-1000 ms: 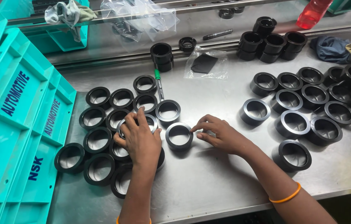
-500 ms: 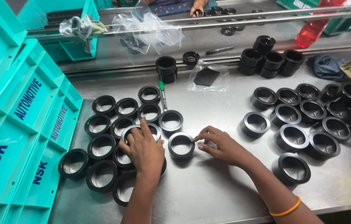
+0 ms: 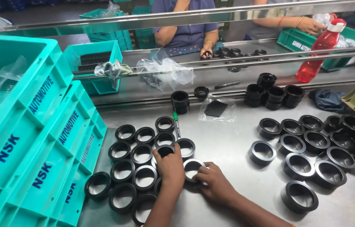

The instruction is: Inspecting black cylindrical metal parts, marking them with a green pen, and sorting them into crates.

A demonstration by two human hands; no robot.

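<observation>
Black ring [image 3: 192, 168] sits flat on the tabletop [image 3: 227, 147], pinched between my two hands. Right hand [image 3: 216, 182] just right of it, fingers curled, tips touching its rim. Left hand [image 3: 170, 164] just left of it, palm down, fingers spread over the neighbouring rings; I cannot tell if it grips one. Cluster of black rings [image 3: 137, 162] spreads left of the left hand, green marker [image 3: 176, 124] beyond it. Looser black rings [image 3: 311, 155] well right of the right hand. Teal crates [image 3: 30, 138] far left.

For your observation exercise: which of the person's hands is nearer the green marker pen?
Left. The left hand lies just below the green marker pen; the right hand sits farther down and right.
</observation>
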